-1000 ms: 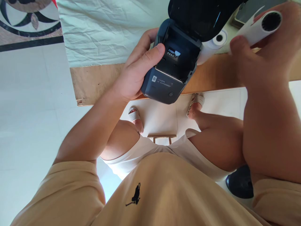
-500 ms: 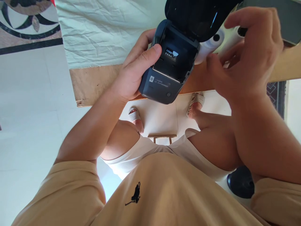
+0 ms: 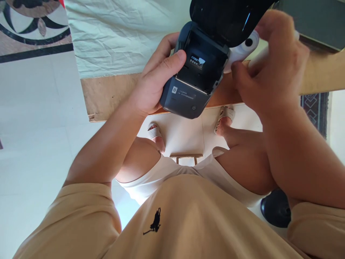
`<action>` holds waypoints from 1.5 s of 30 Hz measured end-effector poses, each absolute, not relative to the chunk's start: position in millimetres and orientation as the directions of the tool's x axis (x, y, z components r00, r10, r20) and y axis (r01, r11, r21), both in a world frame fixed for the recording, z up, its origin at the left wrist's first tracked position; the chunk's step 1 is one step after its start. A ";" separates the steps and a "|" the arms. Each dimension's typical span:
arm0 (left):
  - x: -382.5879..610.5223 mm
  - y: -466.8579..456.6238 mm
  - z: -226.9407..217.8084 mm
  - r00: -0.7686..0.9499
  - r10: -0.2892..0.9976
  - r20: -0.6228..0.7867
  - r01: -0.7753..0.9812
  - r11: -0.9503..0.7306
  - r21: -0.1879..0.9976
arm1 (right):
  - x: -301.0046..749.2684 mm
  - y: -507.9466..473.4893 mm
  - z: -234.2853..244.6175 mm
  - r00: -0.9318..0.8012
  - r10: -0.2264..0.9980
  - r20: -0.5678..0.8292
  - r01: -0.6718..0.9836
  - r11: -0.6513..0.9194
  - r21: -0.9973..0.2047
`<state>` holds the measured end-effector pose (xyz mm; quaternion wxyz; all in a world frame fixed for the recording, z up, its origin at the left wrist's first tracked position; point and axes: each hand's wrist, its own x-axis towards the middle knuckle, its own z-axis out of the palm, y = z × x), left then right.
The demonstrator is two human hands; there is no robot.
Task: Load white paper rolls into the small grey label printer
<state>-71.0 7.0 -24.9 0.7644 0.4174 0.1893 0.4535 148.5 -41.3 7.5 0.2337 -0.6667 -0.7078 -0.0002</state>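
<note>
My left hand (image 3: pixel 161 72) is wrapped around a dark portable printer (image 3: pixel 185 95), thumb along its side edge. The printer's glossy black lid (image 3: pixel 223 21) stands open, and its paper bay holds no roll. Beside the bay, my right hand (image 3: pixel 275 64) closes on a white paper roll (image 3: pixel 238 54), its thumb at the lower end and its index finger near the end with the dark core. A second white roll (image 3: pixel 259 59) lies partly hidden behind the right hand.
A wooden table (image 3: pixel 107 95) bears a pale green cloth (image 3: pixel 124 39). A dark flat device (image 3: pixel 320 25) lies at the upper right. Below the table edge are my legs, sandals and a small wooden stool (image 3: pixel 185 156).
My right hand has moved a little left, and its index finger has come down from the lid's edge to the nearer roll. The left hand and printer have hardly moved.
</note>
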 end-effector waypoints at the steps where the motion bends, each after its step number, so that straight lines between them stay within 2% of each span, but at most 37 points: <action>1: -70.9 7.4 -25.5 0.520 0.848 0.098 -0.540 0.237 0.808 | 147.9 -39.3 6.1 0.019 0.954 0.298 0.944 0.081 -0.321; 4: -70.3 7.7 -26.1 0.508 0.855 0.108 -0.557 0.230 0.798 | 146.9 -37.6 3.8 0.046 0.955 0.292 0.951 0.047 -0.305; 7: -69.6 6.4 -25.0 0.517 0.852 0.081 -0.543 0.253 0.801 | 146.0 -41.8 5.0 -0.003 0.939 0.343 0.964 0.094 -0.249; 10: -69.3 5.1 -23.8 0.516 0.852 0.085 -0.542 0.249 0.802 | 144.4 -45.9 7.1 -0.076 0.941 0.329 0.966 0.151 -0.210; 14: -69.8 5.2 -23.8 0.511 0.855 0.090 -0.547 0.243 0.801 | 142.5 -46.2 7.7 -0.051 0.966 0.254 0.968 0.110 -0.227; 17: -70.9 5.9 -24.0 0.524 0.849 0.070 -0.524 0.256 0.812 | 143.3 -46.3 7.1 -0.031 0.961 0.274 0.970 0.096 -0.225; 21: -71.9 5.7 -23.1 0.529 0.847 0.060 -0.515 0.265 0.815 | 145.6 -48.4 6.6 -0.096 0.940 0.327 0.966 0.167 -0.198; 27: -71.5 5.8 -22.7 0.517 0.854 0.066 -0.524 0.254 0.813 | 143.2 -49.6 4.2 -0.051 0.956 0.288 0.979 0.105 -0.175; 32: -72.7 7.2 -23.1 0.536 0.841 0.069 -0.517 0.263 0.815 | 143.2 -50.7 6.2 -0.071 0.960 0.271 0.983 0.113 -0.145; 38: -65.5 2.8 -17.9 0.462 0.886 0.031 -0.542 0.254 0.801 | 149.3 -51.3 8.0 -0.130 0.951 0.282 0.960 0.192 -0.203; 41: -62.9 2.2 -16.5 0.439 0.898 0.021 -0.548 0.248 0.799 | 149.4 -52.0 6.2 -0.179 0.941 0.289 0.952 0.240 -0.192; 45: -64.9 2.4 -16.4 0.463 0.886 0.030 -0.528 0.248 0.812 | 146.2 -53.4 6.0 -0.155 0.940 0.303 0.954 0.222 -0.200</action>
